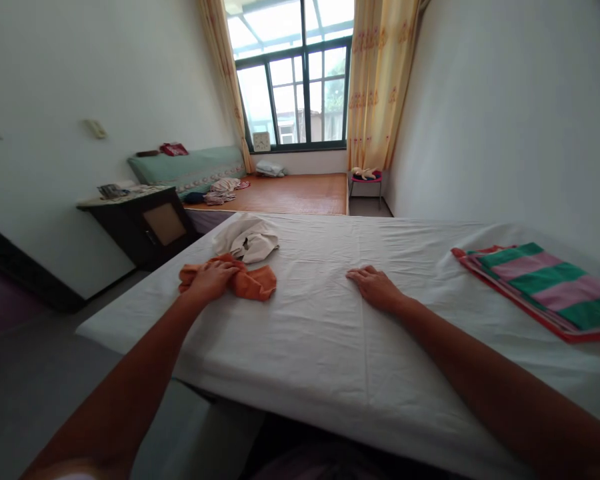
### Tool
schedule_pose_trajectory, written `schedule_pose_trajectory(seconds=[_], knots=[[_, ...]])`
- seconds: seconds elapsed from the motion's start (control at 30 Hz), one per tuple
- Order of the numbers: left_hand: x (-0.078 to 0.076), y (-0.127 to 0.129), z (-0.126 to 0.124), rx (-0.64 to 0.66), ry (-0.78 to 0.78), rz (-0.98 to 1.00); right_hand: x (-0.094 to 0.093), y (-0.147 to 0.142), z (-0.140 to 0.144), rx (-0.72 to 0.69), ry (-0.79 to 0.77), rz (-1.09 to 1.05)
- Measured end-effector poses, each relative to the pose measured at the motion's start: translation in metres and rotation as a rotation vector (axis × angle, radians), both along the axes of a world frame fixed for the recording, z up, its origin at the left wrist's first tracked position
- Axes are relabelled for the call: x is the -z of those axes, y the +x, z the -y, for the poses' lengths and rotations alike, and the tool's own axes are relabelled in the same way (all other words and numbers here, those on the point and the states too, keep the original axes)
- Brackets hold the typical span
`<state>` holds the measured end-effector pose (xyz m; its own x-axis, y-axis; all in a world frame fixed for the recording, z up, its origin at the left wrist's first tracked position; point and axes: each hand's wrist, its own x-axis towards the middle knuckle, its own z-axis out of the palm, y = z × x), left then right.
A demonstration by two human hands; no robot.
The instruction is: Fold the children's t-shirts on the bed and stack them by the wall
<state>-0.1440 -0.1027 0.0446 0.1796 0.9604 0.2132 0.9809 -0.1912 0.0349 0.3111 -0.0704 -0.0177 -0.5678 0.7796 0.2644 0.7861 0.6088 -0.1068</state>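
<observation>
My left hand (214, 279) is closed over a crumpled orange cloth (255, 283), its fingertips partly sunk in the folds. Just beyond lies a bunched cream cloth (250, 239), close against the orange one. My right hand (375, 287) rests palm down on the white sheet (310, 333), fingers stretched out and holding nothing. At the right side of the sheet is a folded stack of cloth (550, 283) with green and pink stripes on top and red edges below, apart from my right hand.
Past the sheet's far edge stands a bed with a brown mat (300, 190), with rumpled clothes (223, 190) on it. A dark cabinet (155, 227) is at the left. A small stool (367, 177) stands below the curtain (380, 87). A white wall (520, 120) borders the right.
</observation>
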Motion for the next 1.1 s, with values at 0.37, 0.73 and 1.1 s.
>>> schedule_pose_trajectory(seconds=[0.37,0.73,1.1], knots=[[-0.017,0.102,-0.035,0.224,-0.046,0.523,0.005,0.013,-0.015,-0.001,-0.255,-0.618],[0.009,0.214,-0.107,0.079,-0.140,1.275,0.000,0.054,-0.024,0.389,-0.546,-1.392],[0.018,0.202,-0.058,0.509,0.163,0.651,0.005,0.039,-0.021,0.317,-0.400,-1.025]])
